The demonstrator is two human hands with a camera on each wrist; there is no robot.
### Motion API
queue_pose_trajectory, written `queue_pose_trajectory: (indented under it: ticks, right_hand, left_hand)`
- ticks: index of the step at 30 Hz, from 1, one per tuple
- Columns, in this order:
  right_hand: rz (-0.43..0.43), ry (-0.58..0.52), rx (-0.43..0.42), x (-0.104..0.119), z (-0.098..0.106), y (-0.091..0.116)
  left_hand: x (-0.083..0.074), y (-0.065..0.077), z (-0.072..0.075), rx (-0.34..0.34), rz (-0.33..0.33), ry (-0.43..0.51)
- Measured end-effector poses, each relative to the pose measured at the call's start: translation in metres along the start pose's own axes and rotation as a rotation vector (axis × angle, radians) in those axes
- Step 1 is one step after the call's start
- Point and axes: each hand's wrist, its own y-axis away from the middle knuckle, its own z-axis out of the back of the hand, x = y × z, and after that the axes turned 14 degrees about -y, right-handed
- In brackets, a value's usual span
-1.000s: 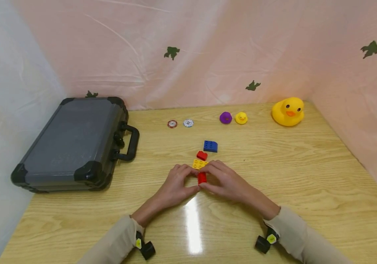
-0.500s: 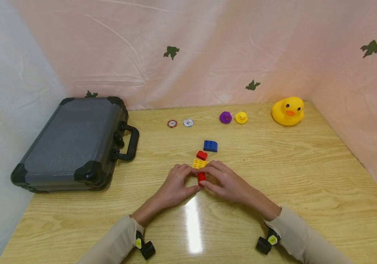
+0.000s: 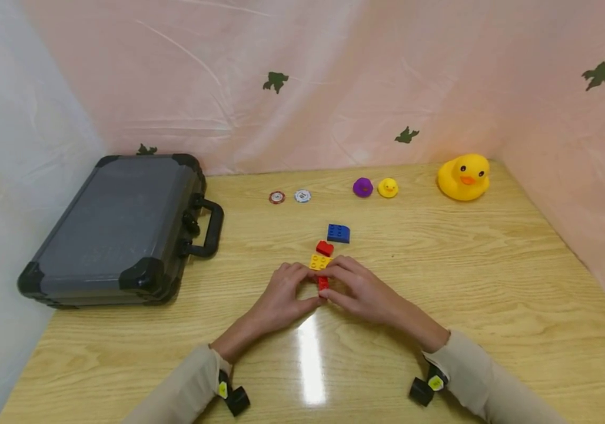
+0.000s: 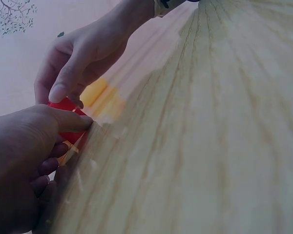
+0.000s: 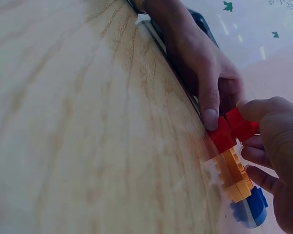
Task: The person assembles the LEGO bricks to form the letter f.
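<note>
Two red toy bricks (image 5: 229, 129) sit one above the other between my hands in the right wrist view. My left hand (image 3: 281, 297) pinches the lower one near the table, thumb on its near side. With thumb and fingers, my right hand (image 3: 366, 291) grips the upper one, which looks slightly tilted; whether they are fully joined I cannot tell. Just beyond lies a yellow brick (image 3: 319, 262), partly covered by the right fingers. Behind it come a small red brick (image 3: 325, 248) with a notched top and a blue brick (image 3: 338, 233) with a rounded end.
A grey case (image 3: 117, 224) with a black handle stands at the left. Along the back lie a red poker chip (image 3: 277, 197), a white chip (image 3: 302, 196), a purple duck (image 3: 363, 187), a small yellow duck (image 3: 388, 188) and a large yellow duck (image 3: 464, 178).
My right thumb has shifted slightly on the upper red brick, and that brick has turned a little between the fingers. Both hands otherwise stay in the same place.
</note>
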Motion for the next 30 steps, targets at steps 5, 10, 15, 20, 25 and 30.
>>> queue_pose_trajectory:
  ticks: [5,10,15,20,25,30]
  right_hand:
    - [0.002,-0.016,0.012,-0.0004,0.0012,-0.0022]
    - [0.013,-0.021,0.021,-0.0007,0.0015,-0.0035]
    - [0.014,-0.049,0.023,-0.0031,0.0009,-0.0037]
    - [0.005,-0.074,0.028,-0.0043,0.0009,-0.0046]
    - [-0.014,-0.079,0.037,-0.0032,0.0016,-0.0045]
    - [-0.013,-0.069,0.039,-0.0032,0.0014,-0.0028]
  left_hand:
    - [0.0,-0.0005,0.0004,0.005,0.009,-0.002]
    - [0.0,-0.0004,0.0008,0.002,0.002,-0.004]
    - [0.0007,-0.0003,0.0015,-0.004,-0.006,0.001]
    - [0.0009,-0.0004,0.0026,-0.004,-0.004,0.002]
    - [0.001,-0.0002,0.0024,0.005,-0.004,0.008]
    - [0.0011,-0.0001,0.001,0.005,-0.008,0.009]
